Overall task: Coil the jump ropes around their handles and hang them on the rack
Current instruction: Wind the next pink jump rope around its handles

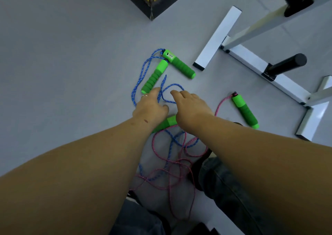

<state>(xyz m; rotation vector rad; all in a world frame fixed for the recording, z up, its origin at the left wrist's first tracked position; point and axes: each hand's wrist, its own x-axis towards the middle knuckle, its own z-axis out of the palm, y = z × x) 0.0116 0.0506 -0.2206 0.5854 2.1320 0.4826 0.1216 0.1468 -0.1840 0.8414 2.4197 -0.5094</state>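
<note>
Nothing is firmly gripped yet, as far as can be seen: the left hand (150,108) is laid over the blue rope (140,76) with its fingers loosely bent toward a loop, and whether a strand is pinched under the palm cannot be told; the right hand (190,108) is held just beside it with fingers relaxed and curved downward above the same loop, nothing being visibly held. Places are given from the rack (251,58), whose white base is seen on the floor (53,54) with a black peg standing out from it. Two green handles (154,76) of the blue rope are lying on the floor, near the rack's foot on the side toward the hands, their rope ends meeting. A third handle (245,111), joined to the pink rope (179,162), is lying just before the rack base. A fourth handle (167,123) is partly hidden under the hands, farther from the rack. Both ropes are spread loose and tangled together on the floor, well apart from the rack and close to the person's knees. The task is judged to be at its very start: no rope is wound on a handle, and nothing is seen hung on the visible peg. The ropes are still to be untangled, coiled and hung.
</note>
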